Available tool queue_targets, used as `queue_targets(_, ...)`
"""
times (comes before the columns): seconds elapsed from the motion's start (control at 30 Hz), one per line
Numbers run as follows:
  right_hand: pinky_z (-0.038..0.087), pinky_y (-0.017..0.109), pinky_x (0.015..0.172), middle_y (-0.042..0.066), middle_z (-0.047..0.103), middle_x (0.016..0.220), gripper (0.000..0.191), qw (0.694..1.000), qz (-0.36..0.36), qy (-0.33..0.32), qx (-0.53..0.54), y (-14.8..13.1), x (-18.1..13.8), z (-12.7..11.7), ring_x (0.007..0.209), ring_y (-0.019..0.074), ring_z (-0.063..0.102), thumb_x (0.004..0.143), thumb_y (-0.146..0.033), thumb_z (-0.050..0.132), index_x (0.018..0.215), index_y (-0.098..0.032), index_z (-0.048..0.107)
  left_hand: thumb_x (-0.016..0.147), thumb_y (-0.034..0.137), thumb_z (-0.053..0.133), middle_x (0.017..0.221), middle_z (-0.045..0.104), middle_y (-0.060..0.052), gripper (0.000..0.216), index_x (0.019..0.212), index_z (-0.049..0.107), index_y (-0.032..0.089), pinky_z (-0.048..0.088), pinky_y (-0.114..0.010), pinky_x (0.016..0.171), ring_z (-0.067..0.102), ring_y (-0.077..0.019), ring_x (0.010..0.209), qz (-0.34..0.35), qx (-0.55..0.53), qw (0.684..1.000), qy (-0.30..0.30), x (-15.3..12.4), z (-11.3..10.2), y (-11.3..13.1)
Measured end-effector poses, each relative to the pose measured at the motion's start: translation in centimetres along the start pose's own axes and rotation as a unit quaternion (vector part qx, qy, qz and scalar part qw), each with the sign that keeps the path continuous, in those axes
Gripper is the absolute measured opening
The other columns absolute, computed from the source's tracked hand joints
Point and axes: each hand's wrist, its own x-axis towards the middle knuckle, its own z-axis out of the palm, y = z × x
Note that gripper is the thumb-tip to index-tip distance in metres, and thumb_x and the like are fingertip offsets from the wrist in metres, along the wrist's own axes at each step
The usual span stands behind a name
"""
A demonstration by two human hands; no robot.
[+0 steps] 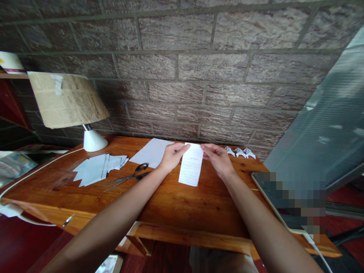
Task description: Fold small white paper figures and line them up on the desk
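A narrow white paper strip [190,167] with faint print lies on the wooden table [170,201], long side running toward me. My left hand [172,156] pinches its far left corner. My right hand [217,157] pinches the far right corner. Both hands press the strip's far end near the table's back.
Black scissors [129,176] lie left of the strip. A white sheet [150,152] lies behind them, and a pile of cut paper pieces [96,168] further left. Small folded paper shapes [240,152] sit at the back right. A lamp [71,106] stands back left, a tablet [287,197] at right.
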Motion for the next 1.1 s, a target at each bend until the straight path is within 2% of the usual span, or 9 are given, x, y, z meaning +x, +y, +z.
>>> queue_targets(0.1, 0.056, 0.030, 0.071, 0.004, 0.075, 0.083, 0.040, 0.999, 0.017, -0.028, -0.001, 0.3, -0.1, 0.3, 0.073, 0.0175, 0.069, 0.067, -0.052, 0.074, 0.087, -0.018, 0.070, 0.072, 0.050, 0.069, 0.059, 0.059, 0.001, 0.037, 0.066, 0.066, 0.014, 0.035, -0.022, 0.053, 0.047, -0.0097, 0.055, 0.026, 0.019, 0.999, 0.024, 0.2, -0.1, -0.1)
queue_targets(0.27, 0.054, 0.027, 0.070, 0.004, 0.075, 0.085, 0.038, 0.988, 0.058, -0.126, -0.061, 1.0, -0.6, 0.8, 0.072, 0.0153, 0.068, 0.068, -0.048, 0.075, 0.089, -0.017, 0.073, 0.071, 0.050, 0.069, 0.057, 0.054, 0.003, 0.037, 0.064, 0.064, 0.015, 0.033, -0.022, 0.050, 0.042, -0.0083, 0.053, 0.043, 0.022, 0.997, 0.066, 0.5, -0.6, -0.3)
queue_targets(0.47, 0.054, 0.028, 0.071, 0.004, 0.075, 0.085, 0.038, 0.989, 0.055, -0.121, -0.069, 1.5, -0.8, 1.0, 0.073, 0.0161, 0.067, 0.071, -0.050, 0.071, 0.089, -0.017, 0.074, 0.072, 0.049, 0.069, 0.053, 0.047, 0.004, 0.039, 0.057, 0.057, 0.015, 0.029, -0.021, 0.048, 0.038, -0.0072, 0.050, 0.050, 0.015, 0.996, 0.075, 0.6, -0.7, -0.2)
queue_targets(0.57, 0.054, 0.028, 0.069, 0.004, 0.075, 0.082, 0.038, 0.987, 0.055, -0.128, -0.076, 1.5, -0.9, 1.1, 0.071, 0.0160, 0.067, 0.070, -0.051, 0.072, 0.087, -0.016, 0.074, 0.072, 0.048, 0.070, 0.055, 0.050, 0.004, 0.036, 0.062, 0.061, 0.015, 0.030, -0.021, 0.049, 0.040, -0.0075, 0.051, 0.054, 0.002, 0.995, 0.088, 0.6, -0.6, -0.1)
queue_targets(0.67, 0.053, 0.027, 0.067, 0.004, 0.074, 0.078, 0.037, 0.990, 0.045, -0.108, -0.079, 1.3, -1.0, 1.3, 0.068, 0.0153, 0.066, 0.068, -0.050, 0.073, 0.082, -0.016, 0.074, 0.071, 0.049, 0.070, 0.056, 0.052, 0.003, 0.035, 0.067, 0.064, 0.015, 0.031, -0.021, 0.048, 0.041, -0.0078, 0.051, 0.065, 0.000, 0.990, 0.128, 0.8, -0.6, -0.2)
queue_targets(0.77, 0.053, 0.028, 0.068, 0.003, 0.074, 0.079, 0.036, 0.989, 0.053, -0.118, -0.077, 1.3, -1.1, 1.5, 0.069, 0.0159, 0.066, 0.066, -0.050, 0.074, 0.082, -0.017, 0.074, 0.071, 0.049, 0.070, 0.053, 0.047, 0.004, 0.036, 0.062, 0.060, 0.016, 0.028, -0.021, 0.047, 0.037, -0.0072, 0.049, 0.089, 0.012, 0.979, 0.183, 1.1, -0.8, -0.3)
queue_targets(0.9, 0.052, 0.028, 0.070, 0.002, 0.074, 0.080, 0.033, 0.989, 0.063, -0.117, -0.070, 1.4, -1.2, 1.6, 0.072, 0.0155, 0.066, 0.066, -0.046, 0.076, 0.083, -0.018, 0.074, 0.072, 0.048, 0.070, 0.053, 0.047, 0.004, 0.035, 0.061, 0.060, 0.016, 0.029, -0.021, 0.047, 0.038, -0.0073, 0.050, 0.097, 0.017, 0.977, 0.189, 1.3, -1.3, -0.4)
queue_targets(1.1, 0.051, 0.026, 0.071, 0.003, 0.074, 0.082, 0.029, 0.982, 0.085, -0.156, -0.065, 1.6, -1.4, 1.7, 0.075, 0.0149, 0.066, 0.067, -0.042, 0.076, 0.083, -0.018, 0.074, 0.072, 0.047, 0.070, 0.056, 0.052, 0.004, 0.033, 0.067, 0.063, 0.016, 0.032, -0.021, 0.048, 0.042, -0.0079, 0.051, 0.107, 0.015, 0.970, 0.217, 1.7, -1.7, -0.6)
